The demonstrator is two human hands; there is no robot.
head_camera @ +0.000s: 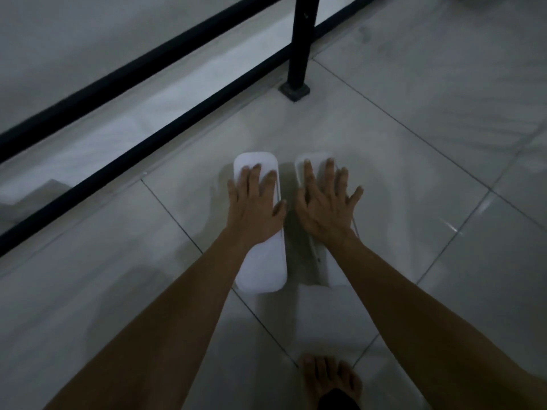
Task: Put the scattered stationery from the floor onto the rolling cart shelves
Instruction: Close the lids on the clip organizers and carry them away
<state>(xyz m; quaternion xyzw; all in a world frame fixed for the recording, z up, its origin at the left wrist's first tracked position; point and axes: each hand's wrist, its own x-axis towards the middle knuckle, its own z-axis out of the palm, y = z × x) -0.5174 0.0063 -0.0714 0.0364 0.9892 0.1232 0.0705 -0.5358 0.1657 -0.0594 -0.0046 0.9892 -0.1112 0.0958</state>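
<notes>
Two long white rounded cases lie side by side on the pale tiled floor. My left hand (254, 202) rests flat on the left white case (263, 261), fingers spread over its far half. My right hand (324, 202) lies flat on the right white case (327, 270), which looks thinner and is partly hidden by my wrist. Neither hand has closed around its case. No cart shelf shows in this view.
A black metal post (302, 39) on a square foot (294, 91) stands just beyond the cases. Black horizontal rails (142, 143) run diagonally at the left. My bare foot (328, 380) is at the bottom edge. Dim light, glossy tiles.
</notes>
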